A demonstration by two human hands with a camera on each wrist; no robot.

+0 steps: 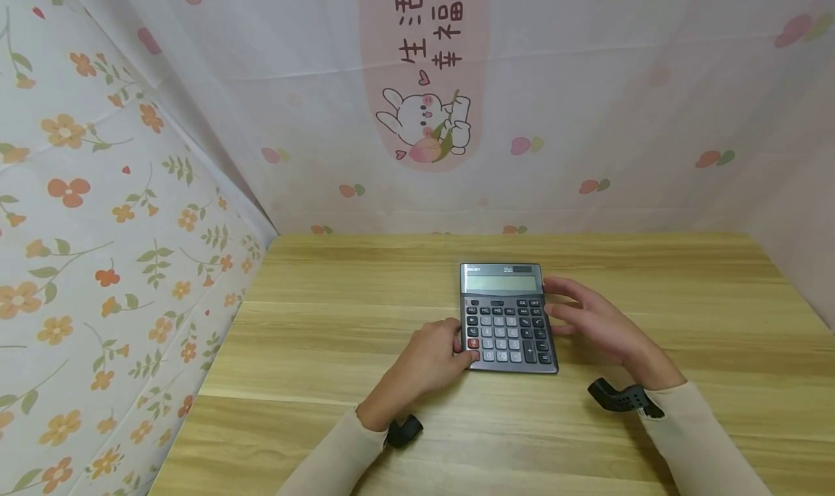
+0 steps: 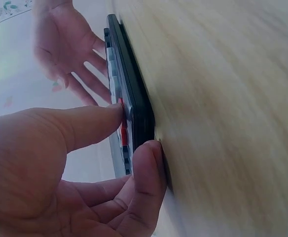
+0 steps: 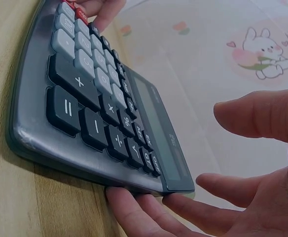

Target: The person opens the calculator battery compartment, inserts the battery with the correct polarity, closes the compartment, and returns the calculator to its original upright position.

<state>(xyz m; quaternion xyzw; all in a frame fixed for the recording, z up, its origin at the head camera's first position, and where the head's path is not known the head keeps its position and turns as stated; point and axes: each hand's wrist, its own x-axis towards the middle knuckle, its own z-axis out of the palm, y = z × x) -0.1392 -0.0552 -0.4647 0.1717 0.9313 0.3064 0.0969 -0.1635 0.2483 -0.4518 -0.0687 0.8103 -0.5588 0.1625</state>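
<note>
A dark grey desk calculator [image 1: 501, 284] with a display at its top and several rows of keys lies face up on the wooden table. My left hand [image 1: 427, 357] pinches its lower left edge: in the left wrist view the thumb [image 2: 92, 126] presses on top by the red key, while curled fingers meet the side. Along the right edge is my right hand [image 1: 596, 323]. In the right wrist view some of its fingertips touch the calculator's side [image 3: 50, 153], its fingers are fairly straight and the thumb [image 3: 252, 113] stands apart from the calculator.
Wood-grain tabletop [image 1: 339, 286] surrounds the calculator. A white cloth [image 1: 587, 119] with a rabbit print and writing hangs behind the table, and a floral cloth [image 1: 130, 264] hangs at the left. Black straps [image 1: 616, 398] sit at both wrists over light sleeves.
</note>
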